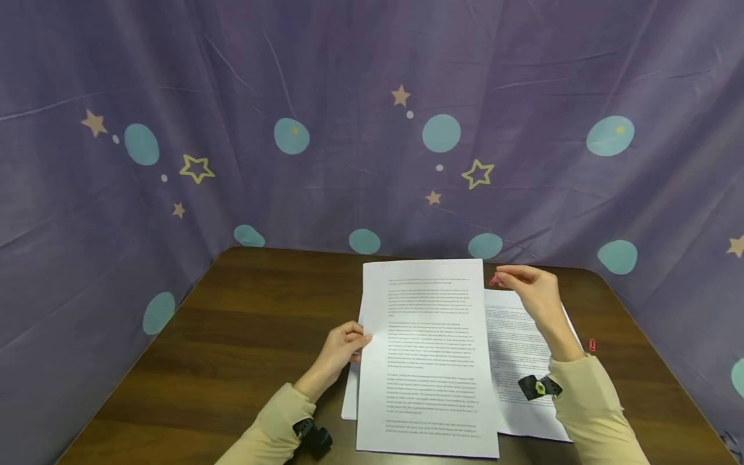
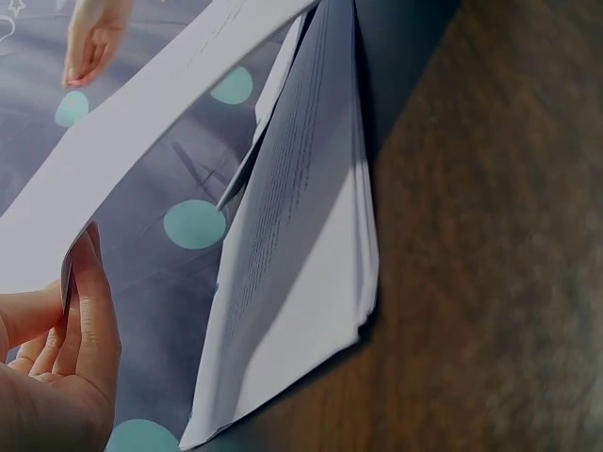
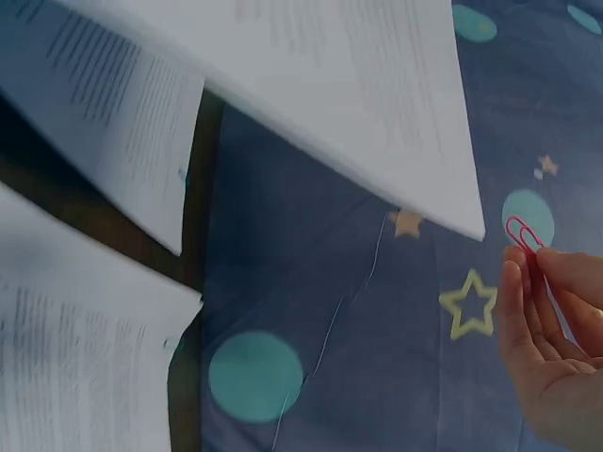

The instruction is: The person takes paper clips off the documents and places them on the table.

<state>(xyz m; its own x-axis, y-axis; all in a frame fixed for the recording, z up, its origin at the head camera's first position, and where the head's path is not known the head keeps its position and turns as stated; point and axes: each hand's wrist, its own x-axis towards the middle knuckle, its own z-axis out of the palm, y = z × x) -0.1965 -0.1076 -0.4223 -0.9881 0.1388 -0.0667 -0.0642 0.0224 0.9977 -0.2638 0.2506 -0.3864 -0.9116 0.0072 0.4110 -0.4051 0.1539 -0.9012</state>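
Observation:
My left hand [image 1: 343, 345] pinches the left edge of a printed stack of paper [image 1: 430, 361], thumb in front and fingers behind. In the left wrist view the held sheets [image 2: 122, 141] stand raised off the table. Close to the stack's top right corner, my right hand [image 1: 531, 294] pinches a red paper clip [image 3: 523, 233] between thumb and fingertips. The clip is apart from the paper in the right wrist view. Beneath and to the right lies another printed stack [image 1: 523, 361], partly covered by the raised one. Further sheets [image 1: 351, 394] show at the lower left, mostly hidden.
A second red paper clip [image 1: 592, 345] lies on the brown wooden table [image 1: 232, 361], right of the papers. Behind the table hangs a purple curtain [image 1: 349, 194] with stars and dots. Each wrist wears a small black camera [image 1: 537, 387].

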